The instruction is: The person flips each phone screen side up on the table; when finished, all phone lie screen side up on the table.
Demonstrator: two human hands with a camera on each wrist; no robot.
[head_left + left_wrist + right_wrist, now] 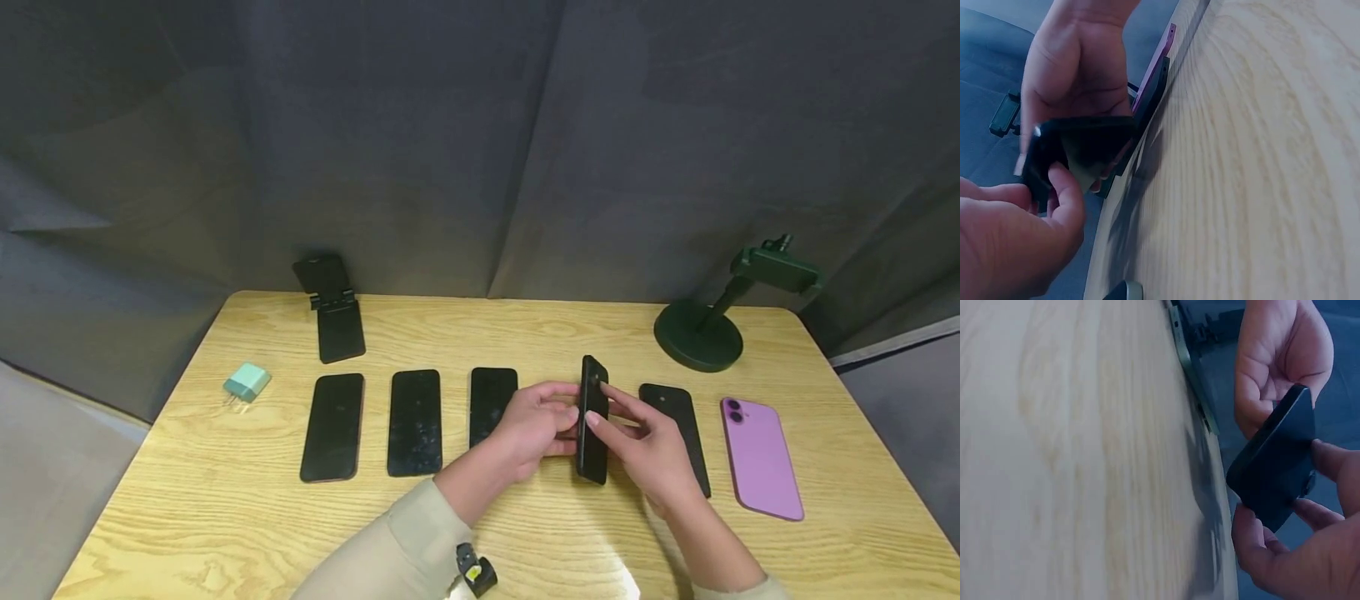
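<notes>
Above the wooden table [525, 533], between the two halves of a row of phones, a black phone [594, 433] stands nearly on edge. The left hand [536, 425] grips it from the screen side; the right hand [652, 450] pinches it from the rear, thumb on the back panel.

Outward to the left, three phones lie screen up: the inner phone [491, 400], partly covered by the left hand, the middle phone [415, 423] and the outer phone [333, 429]. To the right, a dark phone [686, 437] and a purple phone [765, 458] lie back up. Beyond the row stand a folding stand [341, 329] and a green stand [699, 342]; a charger plug [247, 382] lies at far left.

Status, as judged: five units are laid out; the sixth remains in handling and has yet to be set down. Neither stand carries a phone. Whether further handling remains cannot be determined.
</notes>
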